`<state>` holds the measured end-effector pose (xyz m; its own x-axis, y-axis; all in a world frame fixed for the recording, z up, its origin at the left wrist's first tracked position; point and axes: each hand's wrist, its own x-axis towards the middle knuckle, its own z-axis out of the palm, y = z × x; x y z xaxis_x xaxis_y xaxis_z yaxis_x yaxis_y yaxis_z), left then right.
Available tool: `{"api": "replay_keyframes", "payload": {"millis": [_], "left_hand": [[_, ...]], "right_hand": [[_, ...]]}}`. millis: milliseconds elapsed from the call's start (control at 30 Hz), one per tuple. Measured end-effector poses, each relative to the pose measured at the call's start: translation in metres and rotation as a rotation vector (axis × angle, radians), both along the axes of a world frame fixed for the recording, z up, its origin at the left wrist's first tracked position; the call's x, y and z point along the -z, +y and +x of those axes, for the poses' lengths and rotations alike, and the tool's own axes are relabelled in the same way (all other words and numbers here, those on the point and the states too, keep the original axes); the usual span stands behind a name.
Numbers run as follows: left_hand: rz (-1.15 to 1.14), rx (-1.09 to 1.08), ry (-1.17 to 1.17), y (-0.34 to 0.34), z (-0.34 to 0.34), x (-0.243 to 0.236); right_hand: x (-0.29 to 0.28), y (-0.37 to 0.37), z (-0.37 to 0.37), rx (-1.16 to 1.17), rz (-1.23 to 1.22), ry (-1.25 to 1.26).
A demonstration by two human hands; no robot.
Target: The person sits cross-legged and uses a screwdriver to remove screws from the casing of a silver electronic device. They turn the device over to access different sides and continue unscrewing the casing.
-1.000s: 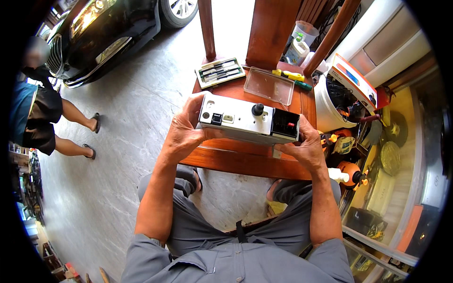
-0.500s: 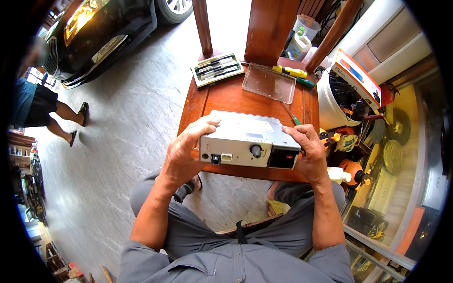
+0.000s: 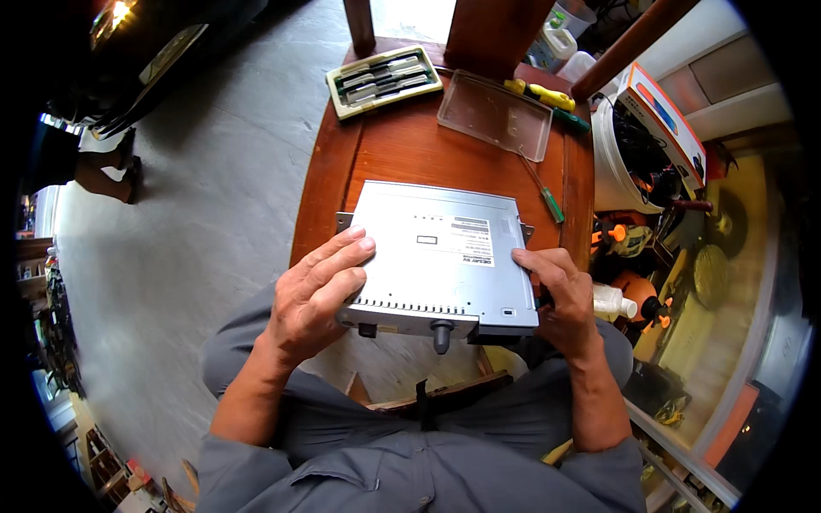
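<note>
In grip of L hand (image 3: 312, 299) & R hand (image 3: 564, 299), silvery box (image 3: 393, 265) w/ wht label (image 3: 472, 241), blk knob (image 3: 441, 336)

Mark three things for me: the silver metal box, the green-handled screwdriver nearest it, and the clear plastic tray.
Silver metal box (image 3: 412, 267), head view: on its top face.
Green-handled screwdriver (image 3: 552, 205), head view: on its handle.
Clear plastic tray (image 3: 493, 116), head view: on its flat middle.

The left hand (image 3: 312, 303) and right hand (image 3: 566, 299) grip a flat, silver, rectangular metal unit (image 3: 419, 265). Beyond the fingers (image 3: 332, 255), a green-handled screwdriver (image 3: 552, 205), a clear plastic cover (image 3: 496, 117) and a cream rectangular tool tray (image 3: 389, 105) lie on a reddish-brown wooden seat (image 3: 406, 150).
</note>
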<state>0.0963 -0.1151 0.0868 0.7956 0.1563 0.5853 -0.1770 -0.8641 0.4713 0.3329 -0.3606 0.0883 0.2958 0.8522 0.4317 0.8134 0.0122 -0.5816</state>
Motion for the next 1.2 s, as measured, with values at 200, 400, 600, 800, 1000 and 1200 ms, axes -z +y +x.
{"api": "replay_keyframes", "payload": {"millis": [200,400,600,800,1000,1200], "left_hand": [[0.066,-0.006,0.023,0.000,-0.006,0.006],[0.062,0.015,0.037,0.000,-0.010,0.008],[0.070,-0.001,0.028,-0.002,-0.013,0.008],[0.042,-0.013,0.007,-0.004,-0.009,0.009],[0.052,-0.009,-0.014,-0.004,-0.010,0.012],[0.122,0.010,0.019,-0.010,-0.023,0.015]], "right_hand": [[0.000,-0.002,-0.002,-0.028,-0.061,0.005],[0.002,-0.002,-0.004,-0.037,-0.054,-0.044],[0.004,-0.004,-0.007,-0.041,-0.054,-0.018],[0.004,-0.005,-0.008,-0.015,-0.060,-0.056],[0.001,-0.003,-0.009,-0.024,-0.067,-0.106],[0.012,-0.016,-0.014,-0.075,-0.066,-0.027]]}}
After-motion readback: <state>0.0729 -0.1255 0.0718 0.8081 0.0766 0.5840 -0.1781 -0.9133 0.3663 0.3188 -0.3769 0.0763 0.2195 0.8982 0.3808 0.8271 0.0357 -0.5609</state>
